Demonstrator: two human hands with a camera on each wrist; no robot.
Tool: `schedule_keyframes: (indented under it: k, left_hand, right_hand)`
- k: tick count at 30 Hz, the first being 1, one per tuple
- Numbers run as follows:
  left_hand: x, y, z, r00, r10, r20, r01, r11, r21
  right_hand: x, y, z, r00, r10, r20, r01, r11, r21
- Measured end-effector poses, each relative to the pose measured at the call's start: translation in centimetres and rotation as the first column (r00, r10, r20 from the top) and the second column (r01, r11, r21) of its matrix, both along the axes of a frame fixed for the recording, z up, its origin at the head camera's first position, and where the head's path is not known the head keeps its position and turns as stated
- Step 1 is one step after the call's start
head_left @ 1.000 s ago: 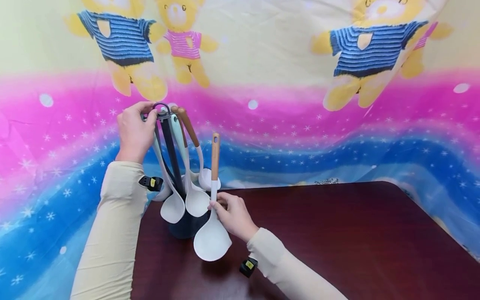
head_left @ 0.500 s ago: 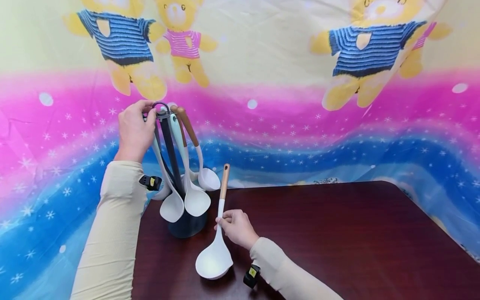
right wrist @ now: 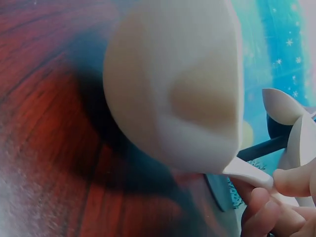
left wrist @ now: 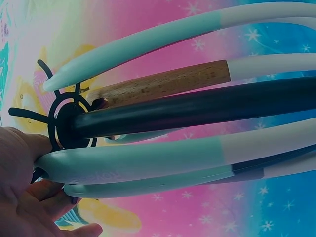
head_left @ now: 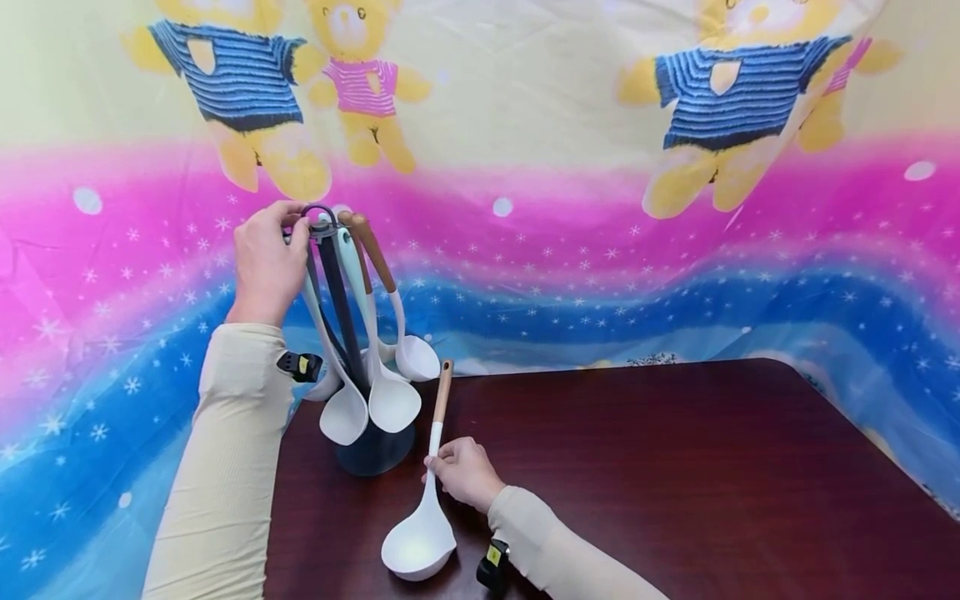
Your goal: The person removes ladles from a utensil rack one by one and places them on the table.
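My right hand (head_left: 467, 473) pinches a white ladle (head_left: 418, 543) by the white part of its neck. The ladle's wooden-ended handle points up and away, and its bowl hangs low over the table. In the right wrist view the bowl's underside and pouring lip (right wrist: 202, 94) fill the middle. My left hand (head_left: 268, 265) grips the top of a dark utensil stand (head_left: 375, 454) near its ring and hooks. Several white-headed utensils hang round the stand's post (left wrist: 197, 111), some with mint handles (left wrist: 138, 163), others with wooden ones (left wrist: 168, 83).
The dark red wooden table (head_left: 637, 467) stretches to the right of the stand, with a rounded far corner. Behind it hangs a printed curtain (head_left: 525, 208) with bears and snowflakes. A black strap camera (head_left: 492, 564) sits at the right wrist.
My right hand has moved down and nearer, bringing the ladle away from the stand and lower over the table, its handle now tilted. The left hand stays at the stand's top.
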State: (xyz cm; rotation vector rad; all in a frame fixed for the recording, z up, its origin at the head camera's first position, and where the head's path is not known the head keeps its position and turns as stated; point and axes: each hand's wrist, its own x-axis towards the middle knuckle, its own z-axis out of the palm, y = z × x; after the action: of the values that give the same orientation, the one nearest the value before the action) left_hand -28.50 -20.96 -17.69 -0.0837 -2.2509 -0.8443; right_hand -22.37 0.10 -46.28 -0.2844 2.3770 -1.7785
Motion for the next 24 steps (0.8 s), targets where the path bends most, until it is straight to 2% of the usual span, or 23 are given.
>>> schedule_keyframes:
  k: [4,8,14,19,24]
  left_hand:
    - [0.0,0.0,0.0,1.000,0.004,0.015,-0.004,1.000,0.003]
    - [0.0,0.0,0.0,1.000,0.006,-0.002,-0.006,1.000,-0.010]
    - [-0.1,0.1,0.1,0.999,0.015,-0.040,-0.016,0.999,-0.034]
    - [0.0,0.3,0.1,0.999,0.030,-0.045,-0.032,0.998,-0.057]
    - [0.0,0.3,0.0,0.999,0.016,-0.038,-0.018,0.998,-0.053]
  right_hand:
    - [0.1,0.1,-0.4,0.999,-0.022,0.049,0.021,1.000,0.007]
    - [0.0,-0.1,-0.8,0.997,-0.015,0.076,0.015,1.000,0.002]
    - [-0.9,-0.8,-1.5,0.998,0.008,0.064,-0.011,0.999,0.048]
    - [-1.3,-1.2,-2.1,0.998,0.009,0.065,-0.016,0.995,0.099]
    - [-1.5,-1.2,-2.2,0.999,0.010,0.037,-0.014,0.991,0.133]
